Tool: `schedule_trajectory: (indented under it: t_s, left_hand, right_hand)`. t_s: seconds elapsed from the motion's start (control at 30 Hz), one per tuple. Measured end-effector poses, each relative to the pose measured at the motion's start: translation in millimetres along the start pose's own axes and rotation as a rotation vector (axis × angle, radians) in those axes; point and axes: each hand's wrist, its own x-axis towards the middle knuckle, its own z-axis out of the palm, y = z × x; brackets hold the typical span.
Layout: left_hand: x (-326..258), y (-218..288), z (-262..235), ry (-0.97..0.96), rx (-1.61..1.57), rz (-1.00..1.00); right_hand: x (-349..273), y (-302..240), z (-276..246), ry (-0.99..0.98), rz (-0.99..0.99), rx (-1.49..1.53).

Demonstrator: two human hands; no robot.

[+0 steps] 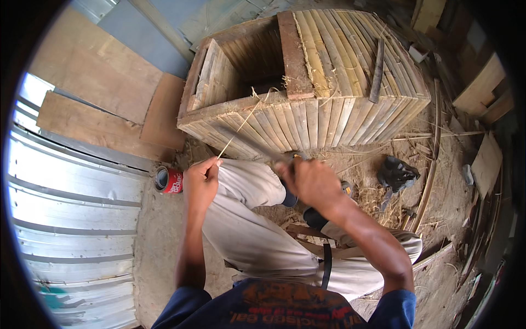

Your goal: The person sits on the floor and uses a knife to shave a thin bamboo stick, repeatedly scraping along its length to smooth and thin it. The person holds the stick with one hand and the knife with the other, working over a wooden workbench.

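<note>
My left hand [201,181] pinches the near end of a thin pale bamboo strip [239,128], which runs up and right to the front edge of a slatted bamboo box [329,66]. A long dark knife blade [249,143] slants up to the left across the box front; my right hand [309,183] is closed around its handle. The blade crosses the strip just above my left hand. Both hands hover over my lap, in light trousers.
A red tin can [168,180] lies on the dirt floor left of my knee. Corrugated metal sheeting [71,219] fills the left side, with wooden boards [104,98] behind it. A dark stick [378,71] rests on the box top. Dark cloth [397,172] and bamboo scraps litter the right.
</note>
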Motion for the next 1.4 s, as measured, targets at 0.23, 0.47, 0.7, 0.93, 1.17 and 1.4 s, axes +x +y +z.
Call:
schedule_trajectory:
  t_s: [0.23,0.47,0.7,0.93,1.17,1.4]
  left_hand:
    - [-4.2,0.3,-0.2,0.018,0.072,0.047]
    - [-0.3,-4.1,0.5,0.006,0.041,0.084]
    - [-3.5,-6.7,0.4,0.049,-0.03,0.188]
    - [-2.3,-1.4,-2.4,0.007,-0.013,0.049]
    - [-0.6,1.5,-4.4,-0.016,-0.011,0.011]
    - [1.3,6.6,-8.6,-0.072,0.008,-0.049]
  right_hand:
    - [-3.3,-1.1,13.0,0.014,-0.039,-0.011]
    - [-0.8,-9.5,-8.8,-0.155,0.062,-0.065]
    - [1.3,-7.7,-8.5,-0.064,0.111,-0.028]
    - [-3.8,-5.1,-0.3,0.094,0.144,-0.012]
    - [-10.1,-11.4,-9.4,0.09,0.114,0.009]
    - [-19.8,-12.4,-0.6,0.179,-0.039,-0.138]
